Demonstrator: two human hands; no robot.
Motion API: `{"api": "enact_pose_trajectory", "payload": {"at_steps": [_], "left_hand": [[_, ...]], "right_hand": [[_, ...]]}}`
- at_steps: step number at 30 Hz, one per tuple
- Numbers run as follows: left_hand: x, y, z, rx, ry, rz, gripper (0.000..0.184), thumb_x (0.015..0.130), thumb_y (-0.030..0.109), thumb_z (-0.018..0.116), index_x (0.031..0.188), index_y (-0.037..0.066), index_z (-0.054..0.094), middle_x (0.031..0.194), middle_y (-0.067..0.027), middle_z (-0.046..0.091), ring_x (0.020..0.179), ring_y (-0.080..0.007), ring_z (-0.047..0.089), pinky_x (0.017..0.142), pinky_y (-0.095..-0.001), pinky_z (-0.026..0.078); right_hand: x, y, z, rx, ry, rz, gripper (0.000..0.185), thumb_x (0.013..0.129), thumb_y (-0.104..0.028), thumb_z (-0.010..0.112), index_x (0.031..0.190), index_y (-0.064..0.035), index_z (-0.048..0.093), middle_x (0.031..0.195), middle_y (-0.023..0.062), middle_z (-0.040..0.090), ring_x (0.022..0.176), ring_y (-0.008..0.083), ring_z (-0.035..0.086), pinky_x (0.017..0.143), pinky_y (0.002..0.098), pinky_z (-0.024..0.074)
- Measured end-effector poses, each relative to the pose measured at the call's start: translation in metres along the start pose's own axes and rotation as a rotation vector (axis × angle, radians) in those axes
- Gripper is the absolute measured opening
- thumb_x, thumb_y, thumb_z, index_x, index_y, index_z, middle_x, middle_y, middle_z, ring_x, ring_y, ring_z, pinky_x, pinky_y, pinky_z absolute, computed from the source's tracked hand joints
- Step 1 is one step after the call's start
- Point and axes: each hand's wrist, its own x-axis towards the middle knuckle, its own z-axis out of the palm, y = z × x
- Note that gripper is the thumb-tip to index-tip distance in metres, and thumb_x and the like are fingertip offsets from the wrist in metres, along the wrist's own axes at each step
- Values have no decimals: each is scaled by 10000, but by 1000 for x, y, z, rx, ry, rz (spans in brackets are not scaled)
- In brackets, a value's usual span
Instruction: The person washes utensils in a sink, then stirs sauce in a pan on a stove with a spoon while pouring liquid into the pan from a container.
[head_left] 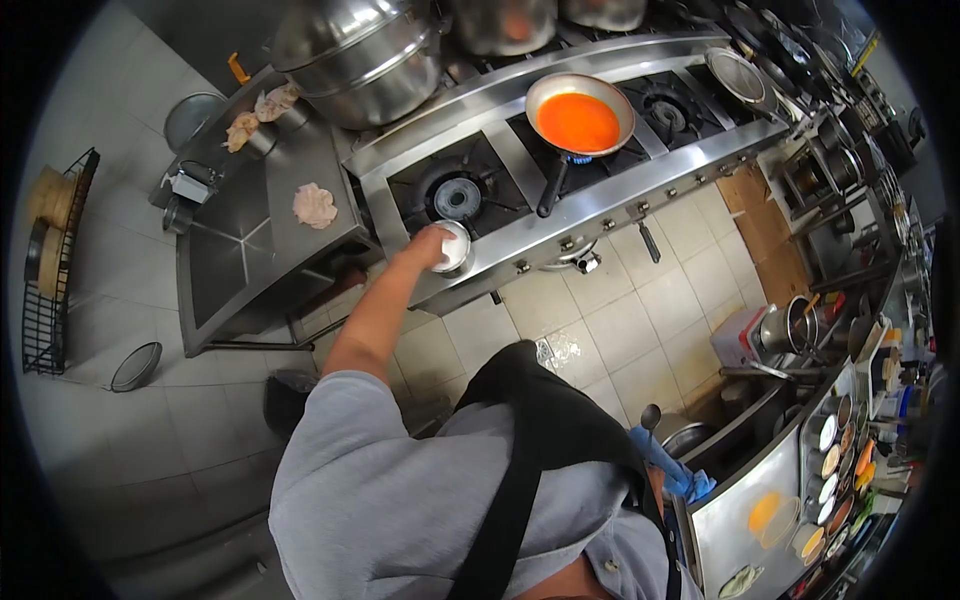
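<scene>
Judging by the blue flame under the pan, heating is under way: a smooth orange-red sauce already covers the pan's base, and the dark handle has no hand on it. White contents remain in the metal container, none of that white shows in the sauce, and how much work is left I cannot read from this view. The container is at the stove's front edge, near the left burner and apart from the pan. The left hand looks closed around the container's left side, fingers bent, though the fingertips are hidden and their firmness is unclear. The right hand is hard to make out around the blue cloth or glove near a dark ladle, so I cannot tell whether it grips anything
</scene>
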Motion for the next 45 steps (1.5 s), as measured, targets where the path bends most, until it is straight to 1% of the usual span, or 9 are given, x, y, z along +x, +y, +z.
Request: {"api": "enact_pose_trajectory", "payload": {"at_steps": [4,7,8,15,24,31,36,42,45], "left_hand": [[10,-3,10,105,-72,86,738,488,84,804,1184,182,583,1239,-127,475,1116,-301,506,958,-350,425],[11,5,6,70,-85,13,762,466,102,810,1187,181,575,1201,-132,470,1100,-314,509,946,-363,434],[7,11,0,12,-81,-23,723,456,121,804,1146,144,587,1120,-127,502,1069,-312,515,937,-359,426],[9,8,5,69,-43,-70,779,472,190,798,1205,166,532,1183,-150,477,1090,-327,509,945,-375,429],[10,5,8,16,-20,-81,695,497,190,779,1154,154,555,1180,-139,500,1095,-319,512,935,-372,428],[10,5,13,2,-20,-89,684,556,174,758,1202,128,536,1230,-162,487,1144,-304,490,982,-343,397],[12,4,22,-24,28,-107,613,571,160,746,1156,115,571,1205,-134,512,1139,-294,494,972,-339,402],[15,-12,25,-95,105,-73,437,594,128,731,1023,103,651,1032,-136,626,1002,-286,584,902,-342,454],[16,-21,22,-224,71,-235,378,606,122,742,978,108,674,946,-127,658,923,-273,618,857,-332,474]], "right_hand": [[13,2,1,18,23,-5,240,810,-141,495,909,56,590,645,144,591,468,242,570,379,354,462],[21,3,1,16,32,-9,245,810,-145,488,901,57,593,639,144,591,466,245,569,381,357,460],[22,6,1,11,33,-11,247,810,-146,486,899,58,595,637,144,591,466,245,569,382,357,460],[25,21,-2,-28,20,-9,253,809,-150,483,888,62,597,624,143,587,455,244,558,380,358,446],[4,-2,1,85,39,91,239,798,-141,523,898,67,587,612,134,575,422,223,518,360,346,396],[-11,-21,-3,13,43,128,224,793,-125,465,846,65,574,598,136,558,412,226,506,348,339,402],[5,1,0,23,57,-76,224,800,-139,471,840,52,580,601,130,560,431,218,533,332,329,433],[19,6,0,79,60,-33,209,795,-139,509,841,47,594,599,119,569,441,216,548,345,336,462],[19,9,-2,70,66,-54,208,794,-134,517,834,57,589,590,119,566,430,217,545,347,341,467]]}}
